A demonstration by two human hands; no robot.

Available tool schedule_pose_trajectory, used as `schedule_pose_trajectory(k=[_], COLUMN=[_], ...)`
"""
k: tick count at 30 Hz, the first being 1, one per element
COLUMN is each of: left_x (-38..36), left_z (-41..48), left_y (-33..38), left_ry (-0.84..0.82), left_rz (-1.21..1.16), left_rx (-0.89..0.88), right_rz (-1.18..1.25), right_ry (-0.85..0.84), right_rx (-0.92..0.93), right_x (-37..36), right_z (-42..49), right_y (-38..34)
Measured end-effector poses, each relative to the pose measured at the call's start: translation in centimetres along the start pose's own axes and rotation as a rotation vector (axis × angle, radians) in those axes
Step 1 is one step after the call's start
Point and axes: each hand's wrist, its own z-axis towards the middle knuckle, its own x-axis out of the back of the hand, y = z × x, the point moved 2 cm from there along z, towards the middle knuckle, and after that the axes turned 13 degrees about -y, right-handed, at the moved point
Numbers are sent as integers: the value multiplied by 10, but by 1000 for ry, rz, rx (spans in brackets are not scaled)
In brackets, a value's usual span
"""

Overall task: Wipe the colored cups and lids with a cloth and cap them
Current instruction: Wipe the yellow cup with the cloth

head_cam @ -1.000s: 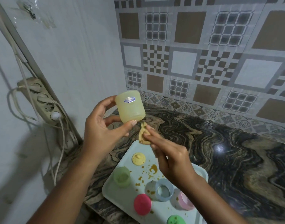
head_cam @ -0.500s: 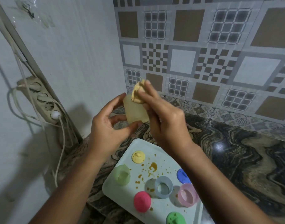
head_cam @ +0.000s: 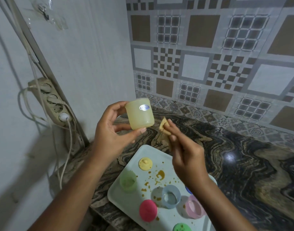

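**Fig.: yellow cup, between wipes.** The yellow cup (head_cam: 139, 114) is held up in the air above the counter (head_cam: 243, 164), well above the tray (head_cam: 126, 195), w/ its blue sticker toward the camera. The left hand (head_cam: 109, 132) grips it, thumb under the lower edge and fingers curled round the far side. The right hand (head_cam: 186, 157) pinches a small yellowish cloth (head_cam: 164, 127) between thumb and fingertips; it is motion-blurred.

Change: half a sec. ago the cloth was pressed on the cup's upper end; it now sits just right of the cup and lower, apart from it. That pass thus looks finished. No stain shows on the visible wall; the inside can't be judged.

On the tray lie a yellow lid (head_cam: 145, 163), green cup (head_cam: 128, 180), blue cup (head_cam: 171, 196), pink cup (head_cam: 193, 208), pink lid (head_cam: 148, 210) and green lid (head_cam: 182, 227), among brown spots (head_cam: 160, 175). None is capped, so most of the task probably remains; the yellow lid likely comes next.
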Motion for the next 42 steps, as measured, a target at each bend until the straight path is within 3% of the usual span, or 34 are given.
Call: schedule_pose_trajectory(k=[6, 12, 19, 29, 36, 42], left_x=[-13, -12, -1, 15, 14, -5], left_z=[0, 9, 34, 80, 95, 94], left_y=[-8, -14, -14, -94, -171, -229], left_ry=[-95, -209, -205, -174, -218, -364], left_rz=[187, -19, 359, 736, 897, 1163], left_rx=[55, 256, 218, 38, 150, 349], right_rz=[162, 167, 125, -7, -34, 64], right_ry=[-103, -30, -55, -149, -232, -246], right_rx=[-114, -188, -242, -331, -451, -564], right_x=[4, -1, -16, -50, -95, -121], right_z=[14, 13, 9, 70, 91, 81], right_y=[-13, 6, 25, 83, 149, 178])
